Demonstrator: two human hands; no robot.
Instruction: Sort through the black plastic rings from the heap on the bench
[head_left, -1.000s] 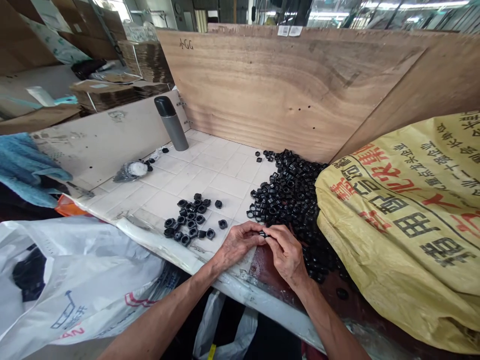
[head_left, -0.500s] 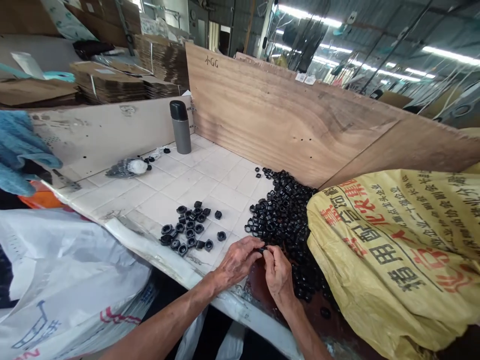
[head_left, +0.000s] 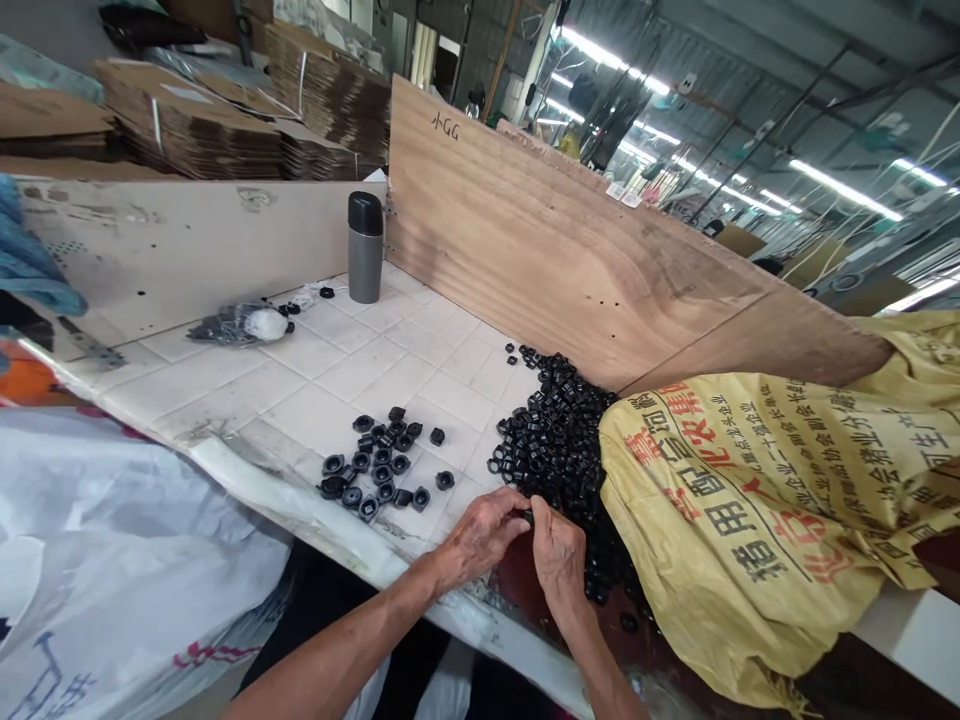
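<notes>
My left hand and my right hand meet over the front of the table, both closed on one small black plastic part. Fingers cover most of that part, so its shape is hard to make out. Just beyond my hands spreads a big heap of small black plastic rings, running down past my right wrist. To the left lies a smaller loose group of black plastic caps, with a single black cap slightly apart, nearest my left hand.
A grey bottle with a black lid stands at the back corner. Left of it lies a clear bag of dark parts. A wooden board walls the back. A yellow sack bounds the right, a white sack the left front.
The head view has turned and tilted a little. My hands stay together on the small black part, with the right fingers slightly shifted around it.
</notes>
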